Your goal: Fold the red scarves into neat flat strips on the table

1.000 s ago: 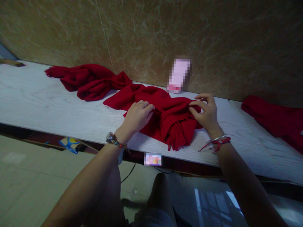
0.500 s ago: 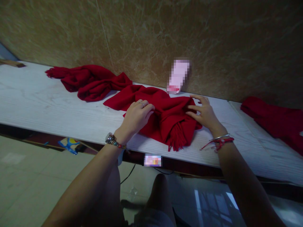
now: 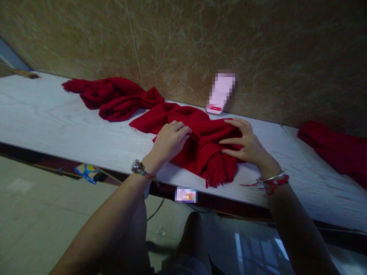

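Observation:
A red scarf (image 3: 210,131) with a fringed end lies bunched and folded on the white wood-grain tabletop (image 3: 43,122). At its left part, my left hand (image 3: 169,143) has its fingers curled into the cloth, thumb and index finger close together; the fingertips are partly hidden. My right hand (image 3: 245,143) rests over the right end of the scarf with fingers spread. The fringe hangs towards the table's front edge, between the two hands. More crumpled red fringed cloth (image 3: 120,97) lies to the left; I cannot tell whether it is a separate piece.
Another red cloth (image 3: 335,149) lies at the far right. A phone (image 3: 216,108) with a blurred screen leans on the brown marbled wall (image 3: 172,46). Below the table edge are a blurred bright item (image 3: 185,194) and a blue-and-yellow package (image 3: 87,172) on a shelf.
My right hand has moved slightly left over the scarf, its fingers reaching further across the cloth. The scarf's right end is drawn in a little. My left hand keeps its place on the cloth.

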Demonstrator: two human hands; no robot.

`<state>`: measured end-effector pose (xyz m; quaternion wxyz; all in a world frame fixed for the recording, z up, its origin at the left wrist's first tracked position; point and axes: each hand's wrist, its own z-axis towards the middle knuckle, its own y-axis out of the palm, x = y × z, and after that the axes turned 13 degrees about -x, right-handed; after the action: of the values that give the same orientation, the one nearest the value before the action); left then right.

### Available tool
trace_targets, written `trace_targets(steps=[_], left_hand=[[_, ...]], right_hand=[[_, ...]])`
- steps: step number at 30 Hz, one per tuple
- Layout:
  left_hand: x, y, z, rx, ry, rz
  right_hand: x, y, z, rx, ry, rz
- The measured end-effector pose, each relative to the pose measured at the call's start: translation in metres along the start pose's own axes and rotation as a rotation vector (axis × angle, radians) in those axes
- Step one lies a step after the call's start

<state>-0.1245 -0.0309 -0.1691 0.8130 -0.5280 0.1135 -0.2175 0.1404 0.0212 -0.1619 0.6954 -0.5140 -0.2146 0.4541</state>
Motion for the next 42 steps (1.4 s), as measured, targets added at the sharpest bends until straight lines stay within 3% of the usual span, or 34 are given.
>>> trace_targets(steps=[7,10,15,19,23,26,30,32,36,38,42], left_hand=[[-0.001,0.001,0.002,0.020,-0.003,-0.007],[-0.002,-0.001,0.001,0.050,-0.034,-0.028],[-0.010,-0.006,0.000,0.162,-0.126,-0.076],[-0.024,-0.011,-0.002,0.306,-0.232,-0.101],[-0.035,-0.015,-0.004,0.351,-0.317,-0.146],[-0.035,-0.013,-0.003,0.229,-0.355,-0.193],[-0.033,-0.004,0.000,0.082,-0.324,-0.219],[-0.032,0.000,0.000,0.025,-0.282,-0.220],[-0.030,0.002,-0.005,-0.042,-0.213,-0.217],[-0.030,0.001,-0.009,-0.032,-0.185,-0.205],[-0.035,0.000,-0.017,-0.027,-0.101,-0.182]], right_hand=[[-0.001,-0.001,0.000,0.113,-0.019,-0.021],[-0.003,-0.008,-0.002,0.214,0.065,-0.017],[0.002,-0.018,-0.004,0.539,0.219,-0.020],[0.024,-0.022,-0.008,0.861,0.280,0.024],[0.042,-0.020,-0.010,0.985,0.423,0.118],[0.044,-0.012,-0.008,0.910,0.533,0.167],[0.039,-0.002,-0.007,0.595,0.578,0.180],[0.033,-0.002,-0.006,0.519,0.558,0.142],[0.015,-0.009,-0.005,0.567,0.414,0.077],[0.006,-0.012,-0.003,0.531,0.309,0.060],[-0.001,-0.006,-0.002,0.204,0.123,0.063]])
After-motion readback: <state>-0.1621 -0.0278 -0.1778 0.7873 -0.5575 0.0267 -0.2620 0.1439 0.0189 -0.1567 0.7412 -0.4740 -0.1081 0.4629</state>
